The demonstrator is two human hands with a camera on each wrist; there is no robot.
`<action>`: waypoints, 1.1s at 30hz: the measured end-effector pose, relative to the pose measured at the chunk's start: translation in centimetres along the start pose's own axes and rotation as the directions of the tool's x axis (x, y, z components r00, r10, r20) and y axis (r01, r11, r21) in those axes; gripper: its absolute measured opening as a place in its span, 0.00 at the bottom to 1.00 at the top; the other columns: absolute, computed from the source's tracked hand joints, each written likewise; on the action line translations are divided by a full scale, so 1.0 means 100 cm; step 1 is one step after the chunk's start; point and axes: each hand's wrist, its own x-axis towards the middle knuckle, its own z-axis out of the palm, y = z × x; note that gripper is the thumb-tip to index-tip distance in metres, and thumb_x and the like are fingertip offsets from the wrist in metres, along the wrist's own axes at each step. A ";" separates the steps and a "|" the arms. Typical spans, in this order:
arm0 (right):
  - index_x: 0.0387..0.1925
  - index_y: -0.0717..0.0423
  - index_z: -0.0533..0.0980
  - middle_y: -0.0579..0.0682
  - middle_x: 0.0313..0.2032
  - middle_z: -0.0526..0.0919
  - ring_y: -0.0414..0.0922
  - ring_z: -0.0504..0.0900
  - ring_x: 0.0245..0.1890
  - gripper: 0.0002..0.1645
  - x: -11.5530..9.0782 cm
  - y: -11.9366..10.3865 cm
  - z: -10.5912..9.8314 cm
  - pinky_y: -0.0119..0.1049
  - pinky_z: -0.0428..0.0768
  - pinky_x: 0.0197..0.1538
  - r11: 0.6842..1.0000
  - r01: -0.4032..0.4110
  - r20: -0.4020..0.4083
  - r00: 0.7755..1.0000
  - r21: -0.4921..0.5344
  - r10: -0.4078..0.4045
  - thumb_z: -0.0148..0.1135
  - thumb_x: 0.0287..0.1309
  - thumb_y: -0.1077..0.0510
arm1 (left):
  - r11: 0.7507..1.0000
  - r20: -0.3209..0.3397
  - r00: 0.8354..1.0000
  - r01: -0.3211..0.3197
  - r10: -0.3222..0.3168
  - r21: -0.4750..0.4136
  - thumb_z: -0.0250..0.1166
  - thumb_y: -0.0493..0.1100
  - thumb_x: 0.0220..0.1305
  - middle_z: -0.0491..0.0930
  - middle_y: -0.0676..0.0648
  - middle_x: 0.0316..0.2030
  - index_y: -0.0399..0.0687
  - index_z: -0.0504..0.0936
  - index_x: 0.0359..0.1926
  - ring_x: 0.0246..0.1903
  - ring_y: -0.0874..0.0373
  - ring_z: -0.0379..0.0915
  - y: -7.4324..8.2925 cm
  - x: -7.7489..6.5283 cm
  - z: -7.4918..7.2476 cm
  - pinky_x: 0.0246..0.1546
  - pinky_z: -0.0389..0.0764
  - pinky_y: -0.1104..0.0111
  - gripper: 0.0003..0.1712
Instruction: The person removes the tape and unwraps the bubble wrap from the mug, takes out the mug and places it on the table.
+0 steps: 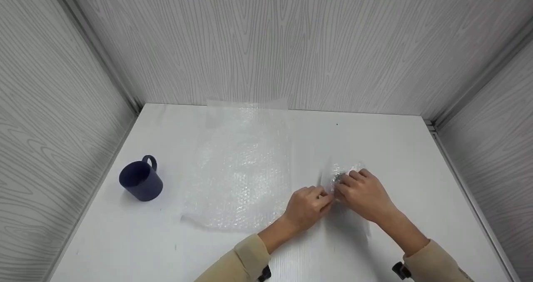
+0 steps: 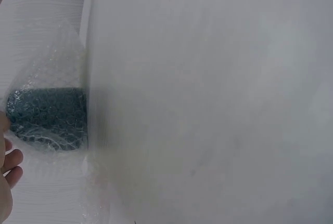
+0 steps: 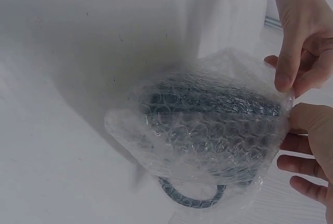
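A dark bluish mug (image 3: pixel 208 107), its handle showing low in the right wrist view, is wrapped in bubble wrap (image 3: pixel 229 156). My left hand (image 1: pixel 307 207) pinches the edge of the wrap at one end of this bundle between thumb and fingers. Beside it, my right hand (image 1: pixel 366 196) holds the bundle, its thumb against the wrap and other fingers spread behind. From above, the hands mostly hide the bundle. The left wrist view shows the wrapped mug (image 2: pixel 47 115) at the left edge, by the left hand's fingers (image 2: pixel 13 161).
A large bubble wrap sheet (image 1: pixel 243 165) lies flat left of the hands, its far end against the back wall (image 1: pixel 266 44). On the left of the white table (image 1: pixel 125 236) stands a dark blue mug (image 1: pixel 145 185) without wrap. Panels (image 1: pixel 495 128) rise along the sides.
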 end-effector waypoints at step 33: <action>0.32 0.54 0.84 0.50 0.32 0.88 0.48 0.88 0.31 0.19 -0.009 -0.006 0.009 0.36 0.83 0.24 0.992 -0.078 -0.067 0.994 0.103 0.085 0.88 0.39 0.57 | 1.000 0.000 1.000 0.004 -0.004 -0.020 0.73 0.43 0.66 0.83 0.57 0.29 0.56 0.93 0.35 0.24 0.67 0.78 0.001 0.000 0.001 0.25 0.77 0.77 0.04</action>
